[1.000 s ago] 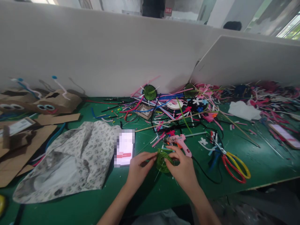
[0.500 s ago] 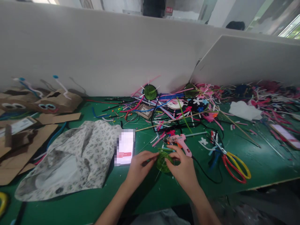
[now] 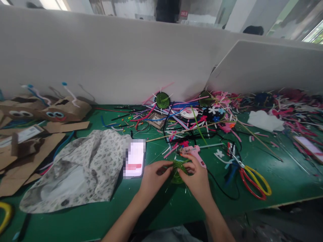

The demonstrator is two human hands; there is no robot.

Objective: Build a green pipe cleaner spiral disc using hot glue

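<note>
A green coil of pipe cleaner [image 3: 178, 172] is held between both hands, just above the table's front part. My left hand [image 3: 155, 174] pinches its left edge between thumb and fingertips. From the other side my right hand [image 3: 196, 171] grips the coil, its thumb pressed on the front face. Directly behind the right fingers lies a pink hot glue gun [image 3: 196, 153], with a glue stick out of its back and a black cord running to the right. The coil's far side is partly covered by fingers.
Scissors [image 3: 255, 181] with red and yellow handles lie at the right. A phone [image 3: 135, 158] and a patterned cloth hat [image 3: 83, 168] are on the left, beyond them cardboard pieces [image 3: 45, 148]. Pipe cleaner scraps [image 3: 174, 117] clutter the back, before a white partition [image 3: 113, 57].
My left fingers have shifted slightly right, closer in on the coil, which now looks more tilted. The view has moved a little. Both hands keep hold.
</note>
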